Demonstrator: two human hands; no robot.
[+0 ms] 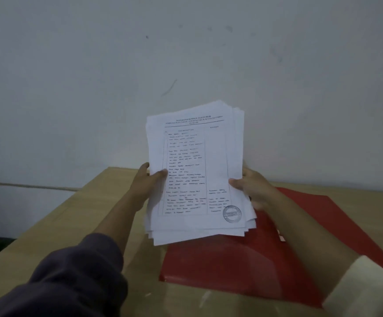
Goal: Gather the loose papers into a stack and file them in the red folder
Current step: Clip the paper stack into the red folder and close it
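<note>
Dark sleeve leads to the left hand, whose thumb presses on the front of the paper stack. The right hand pinches the opposite edge. The stack stands tilted between both hands, above the red folder lying beneath them on the wooden table.

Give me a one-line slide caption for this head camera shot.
Left hand and right hand grip a ragged stack of printed papers upright over the red folder on the wooden table.
</note>
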